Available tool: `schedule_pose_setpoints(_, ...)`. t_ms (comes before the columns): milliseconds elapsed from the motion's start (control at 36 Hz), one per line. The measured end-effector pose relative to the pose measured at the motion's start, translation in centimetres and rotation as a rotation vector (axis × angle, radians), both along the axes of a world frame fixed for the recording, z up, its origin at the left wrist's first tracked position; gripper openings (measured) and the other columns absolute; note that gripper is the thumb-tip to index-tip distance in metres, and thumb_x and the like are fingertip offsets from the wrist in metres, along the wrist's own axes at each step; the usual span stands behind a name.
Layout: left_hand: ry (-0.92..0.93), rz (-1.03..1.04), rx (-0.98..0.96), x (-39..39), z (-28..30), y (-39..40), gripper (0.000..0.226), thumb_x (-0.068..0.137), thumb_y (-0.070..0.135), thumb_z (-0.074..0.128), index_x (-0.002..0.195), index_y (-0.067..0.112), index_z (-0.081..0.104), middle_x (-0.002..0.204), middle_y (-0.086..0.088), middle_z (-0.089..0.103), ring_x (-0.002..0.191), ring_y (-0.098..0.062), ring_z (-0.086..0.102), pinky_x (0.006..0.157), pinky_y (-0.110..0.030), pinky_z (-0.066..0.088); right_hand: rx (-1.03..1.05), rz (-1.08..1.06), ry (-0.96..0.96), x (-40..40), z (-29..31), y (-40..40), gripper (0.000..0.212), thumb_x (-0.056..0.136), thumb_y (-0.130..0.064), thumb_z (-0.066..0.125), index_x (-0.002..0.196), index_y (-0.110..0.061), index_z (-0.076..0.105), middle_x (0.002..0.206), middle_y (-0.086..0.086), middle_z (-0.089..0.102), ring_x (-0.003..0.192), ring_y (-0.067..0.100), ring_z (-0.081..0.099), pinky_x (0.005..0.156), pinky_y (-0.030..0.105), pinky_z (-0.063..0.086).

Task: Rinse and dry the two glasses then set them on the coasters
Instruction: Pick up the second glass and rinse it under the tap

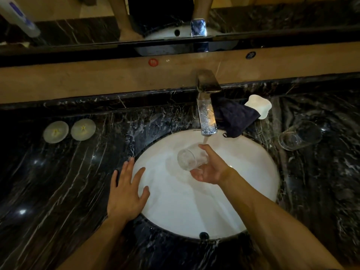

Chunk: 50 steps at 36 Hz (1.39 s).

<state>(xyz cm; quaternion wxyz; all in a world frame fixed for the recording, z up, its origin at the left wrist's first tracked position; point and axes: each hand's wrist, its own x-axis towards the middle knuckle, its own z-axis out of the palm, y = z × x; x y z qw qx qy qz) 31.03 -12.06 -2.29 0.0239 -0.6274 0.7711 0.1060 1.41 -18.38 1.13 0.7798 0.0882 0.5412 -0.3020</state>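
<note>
Starting at the far left of the black, white-veined marble worktop (pixel 58 182), two round pale coasters (pixel 56 131) (pixel 83 129) lay side by side, flat and matte, each with a faint yellowish mark at its centre, and neither yet carried a glass. Nearer the middle, the left hand (pixel 126 193) rested flat with its fingers spread, empty, across the rim of the white oval basin (pixel 259 172), its grip apart. Past it, the first glass (pixel 190 158), a clear, smooth, plain tumbler, lay tipped on its side in the right hand (pixel 211 170), whose grip was clamped around its wall, thumb on the far side and fingers cupped beneath. The long axis of the glass ran from lower left up towards the upper right, where a stream fell from the squared chrome tap (pixel 207 106) directly above. Right of the tap a dark, soft cloth (pixel 236 117) lay crumpled on the worktop, with a wavy-edged white dish (pixel 259 106) just behind it. Furthest right, the second glass (pixel 301 135) stood on the marble, well apart from both hands but nearer the right one, which I judged better placed to fetch it and the cloth, while the coasters lay on the left hand's side.
</note>
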Motion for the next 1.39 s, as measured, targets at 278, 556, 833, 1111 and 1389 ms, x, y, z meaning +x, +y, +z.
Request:
schedule_pose_setpoints(278, 0.0, -0.003, 0.003, -0.1, 0.4, 0.0, 0.066, 0.09, 0.054, 0.031, 0.148, 0.023, 0.039, 0.164, -0.006, 0.008, 0.15, -0.023, 0.007, 0.12, -0.051, 0.007, 0.058, -0.023, -0.044, 0.5, 0.4, 0.9, 0.067, 0.072, -0.048, 0.078, 0.128, -0.02, 0.053, 0.11, 0.017, 0.069, 0.08, 0.032, 0.071, 0.067, 0.036, 0.058)
schedule_pose_setpoints(556, 0.22, -0.059, -0.21, -5.7, 6.8, -6.3, 0.06, 0.089, 0.049, 0.042, 0.138, 0.016, 0.049, 0.139, -0.009, 0.051, 0.126, -0.029, 0.047, 0.111, -0.052, 0.03, -0.705, 0.617, 1.16, -0.9, 1.9, 2.5, 0.101, 0.064, -0.034, 0.089, 0.147, -0.032, 0.03, 0.133, -0.007, 0.056, 0.11, 0.018, 0.056, 0.086, 0.03, 0.049)
schedule_pose_setpoints(833, 0.489, -0.406, -0.51, -16.7, 18.5, -15.5, 0.055, 0.092, 0.037, 0.056, 0.142, 0.017, 0.045, 0.145, -0.007, 0.046, 0.131, -0.024, 0.045, 0.103, -0.041, 0.041, -0.746, 0.591, 1.293, -2.0, 4.3, 1.6, 0.085, 0.067, -0.036, 0.087, 0.138, -0.029, 0.041, 0.135, -0.005, 0.057, 0.115, 0.018, 0.056, 0.081, 0.028, 0.045)
schedule_pose_setpoints(1111, 0.317, -0.504, -0.431, -15.8, 17.9, -16.4, 0.049, 0.091, 0.04, 0.056, 0.135, 0.018, 0.052, 0.135, -0.003, 0.054, 0.124, -0.022, 0.05, 0.095, -0.043, 0.047, -0.725, 0.521, 1.304, -0.8, 4.1, -1.3, 0.087, 0.068, -0.035, 0.087, 0.14, -0.02, 0.04, 0.135, 0.004, 0.058, 0.113, 0.026, 0.058, 0.087, 0.037, 0.05)
schedule_pose_setpoints(1389, 0.331, -0.513, -0.458, -16.3, 17.8, -16.9, 0.038, 0.093, 0.034, 0.055, 0.127, 0.018, 0.059, 0.125, -0.004, 0.06, 0.108, -0.023, 0.058, 0.08, -0.039, 0.049, -0.707, 0.683, 1.324, -1.4, 3.7, -0.7, 0.091, 0.068, -0.038, 0.086, 0.143, -0.02, 0.038, 0.14, 0.003, 0.055, 0.12, 0.025, 0.056, 0.093, 0.038, 0.05)
